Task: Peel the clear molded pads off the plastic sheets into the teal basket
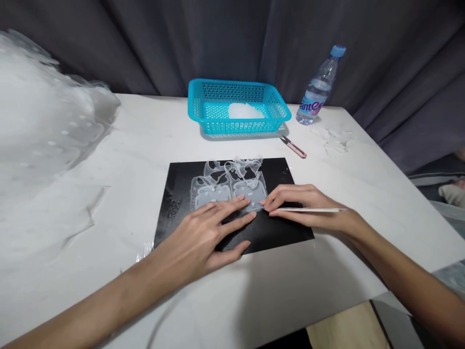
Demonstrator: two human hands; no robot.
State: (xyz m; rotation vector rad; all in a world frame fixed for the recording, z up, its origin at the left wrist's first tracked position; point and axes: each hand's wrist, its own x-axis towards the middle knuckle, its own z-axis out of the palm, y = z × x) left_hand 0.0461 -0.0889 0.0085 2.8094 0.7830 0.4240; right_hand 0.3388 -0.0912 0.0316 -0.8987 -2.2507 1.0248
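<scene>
The thin, white, stick-shaped tool (312, 210) lies in the right hand (305, 196), its long axis running left to right, one end pointing to the right wrist; this hand's fingertips are together, clamped on the tool, at the right edge of the translucent moulded plastic sheet (250, 191); this sheet rests on the black rectangular board (276, 230); the left hand (209, 230) lies palm down, thumb spread apart, some fingertips touching the sheet.

The slim tool (316, 210) is white, the plastic pieces (212, 196) translucent greyish-white, the mat (281, 232) black. The tabletop (145, 131) is white, the curtain (225, 39) dark grey. Turquoise lattice patterns the basket (240, 127); the snips (296, 148) show pink.
</scene>
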